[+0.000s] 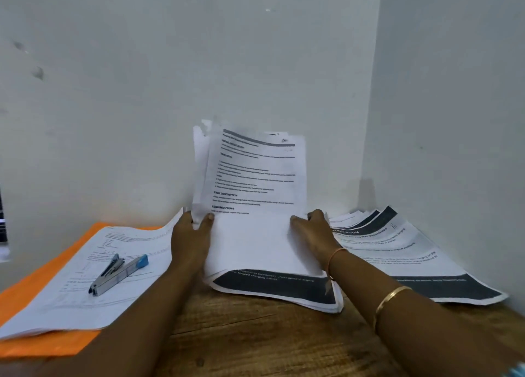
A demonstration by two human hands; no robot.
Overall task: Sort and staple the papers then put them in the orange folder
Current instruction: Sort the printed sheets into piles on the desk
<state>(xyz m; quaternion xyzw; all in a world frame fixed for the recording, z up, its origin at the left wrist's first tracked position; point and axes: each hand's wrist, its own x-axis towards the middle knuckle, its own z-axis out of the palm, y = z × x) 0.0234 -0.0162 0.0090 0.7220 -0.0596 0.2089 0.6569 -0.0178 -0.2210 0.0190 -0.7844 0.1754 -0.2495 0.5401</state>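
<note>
Papers lie in three groups across the wooden table (255, 334), and at the far left the orange folder (42, 285) rests flat with its long side running away toward the wall (142, 92). A stack of printed sheets (85, 285) lies on top of the folder, angled the same way, and a stapler (116, 274) with a blue end sits on those sheets, its length pointing up and to the right. In the middle, the left hand (190, 243) grips the left edge of the held sheaf (255, 194), thumb on the front face and the other fingers hidden behind. The sheaf stands nearly upright, long axis vertical, printed side toward the camera and its top leaning back near the wall. Its lower part drapes onto a flat pile (278, 288) with a dark band along the near edge. The right hand (312, 231) pinches the sheaf's right edge, fingers curled over it, with bangles on that forearm. At the right, a fanned pile (412, 257) with dark header bands lies flat, pointing toward the corner.
</note>
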